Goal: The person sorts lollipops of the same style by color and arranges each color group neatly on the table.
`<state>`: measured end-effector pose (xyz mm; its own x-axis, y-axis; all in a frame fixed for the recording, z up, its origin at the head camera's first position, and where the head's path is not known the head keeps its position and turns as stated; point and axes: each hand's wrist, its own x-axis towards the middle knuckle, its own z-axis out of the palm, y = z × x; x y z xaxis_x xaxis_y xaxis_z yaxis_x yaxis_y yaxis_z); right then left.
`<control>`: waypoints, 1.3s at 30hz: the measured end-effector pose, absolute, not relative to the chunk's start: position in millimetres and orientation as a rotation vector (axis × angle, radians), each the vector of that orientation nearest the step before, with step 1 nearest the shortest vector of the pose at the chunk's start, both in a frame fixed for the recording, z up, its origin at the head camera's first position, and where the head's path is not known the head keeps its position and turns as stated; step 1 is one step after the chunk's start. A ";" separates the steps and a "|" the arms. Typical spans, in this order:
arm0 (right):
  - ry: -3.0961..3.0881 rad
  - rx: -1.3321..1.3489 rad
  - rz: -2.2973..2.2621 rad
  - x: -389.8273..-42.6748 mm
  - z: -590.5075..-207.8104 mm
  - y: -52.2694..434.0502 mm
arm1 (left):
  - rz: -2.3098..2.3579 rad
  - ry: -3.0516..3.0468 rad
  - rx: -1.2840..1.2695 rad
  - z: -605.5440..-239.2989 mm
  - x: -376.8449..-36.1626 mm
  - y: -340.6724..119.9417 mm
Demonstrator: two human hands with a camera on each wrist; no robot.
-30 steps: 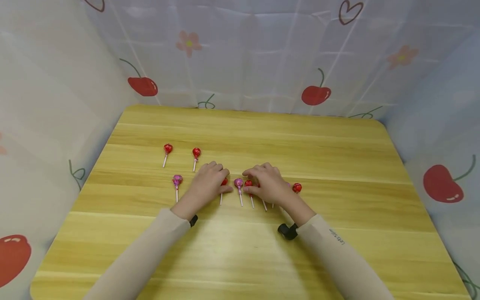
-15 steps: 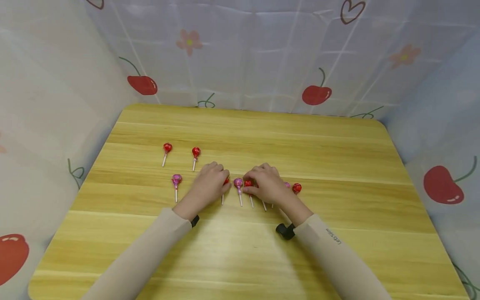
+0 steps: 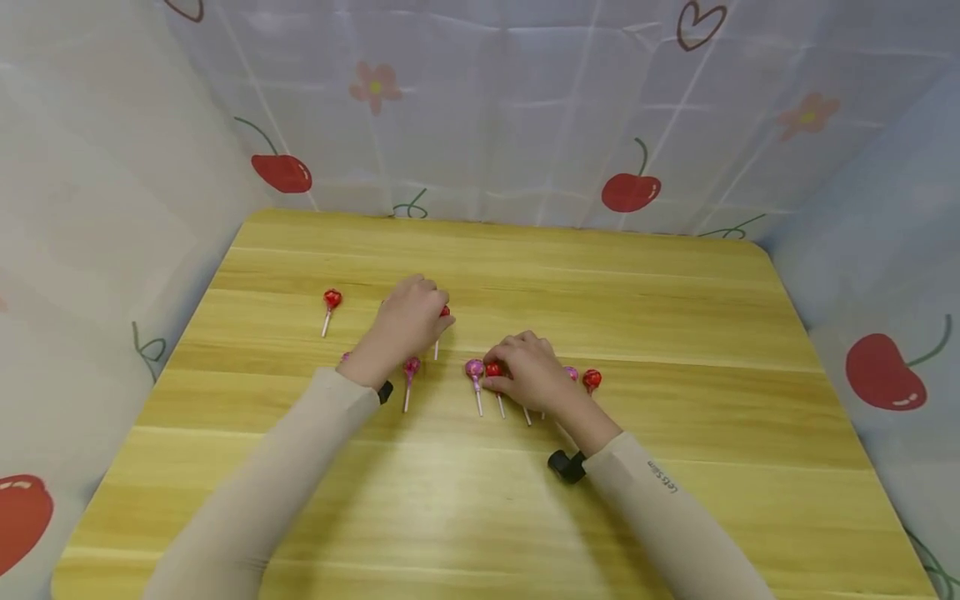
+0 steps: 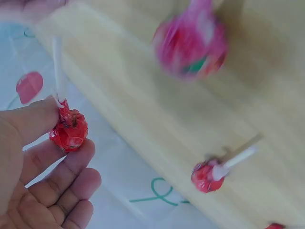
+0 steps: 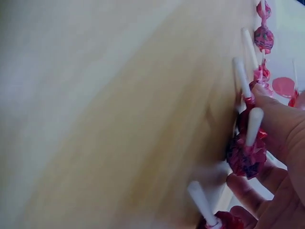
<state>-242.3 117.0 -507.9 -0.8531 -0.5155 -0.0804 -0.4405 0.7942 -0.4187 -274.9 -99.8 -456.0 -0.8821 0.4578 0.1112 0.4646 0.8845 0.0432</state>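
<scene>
The middle purple lollipop (image 3: 474, 371) is lying on the wooden table (image 3: 480, 508) between the two hands, its stick pointing toward the person. Farther back and to its left, the left hand (image 3: 409, 318) is holding a red lollipop (image 4: 70, 131) in a narrow pinch, the thumb pressing at the wrapper's neck and fingers supporting the head. Just right of the middle purple lollipop, the right hand (image 3: 531, 371) is curling its thumb and forefinger round a second red lollipop (image 3: 493, 370); how firmly they are pressing, I cannot tell. To the landmark's left, a second purple lollipop (image 3: 411, 367) is lying near the left wrist, and a third red lollipop (image 3: 332, 297) is lying well apart, farther back. To its right, a third purple lollipop (image 3: 571, 372) and a fourth red lollipop (image 3: 592, 379) are partly showing behind the right hand.
</scene>
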 end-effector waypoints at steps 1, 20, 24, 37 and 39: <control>2.789 -0.749 -0.576 -242.3 -507.6 116.2 | -0.103 -2.958 -0.714 -453.3 -279.1 -100.2; 2.787 -0.698 -0.581 -239.0 -507.3 113.1 | -0.160 -3.111 -0.538 -484.3 -313.7 -102.8; 2.790 -0.691 -0.580 -239.6 -507.0 113.2 | -0.163 -3.125 -0.519 -488.3 -314.9 -102.3; 2.783 -0.665 -0.564 -241.1 -507.5 111.0 | -0.258 -3.121 -0.469 -494.6 -314.1 -103.0; 2.780 -0.661 -0.561 -241.0 -507.2 110.6 | -0.255 -3.121 -0.467 -494.8 -314.2 -103.0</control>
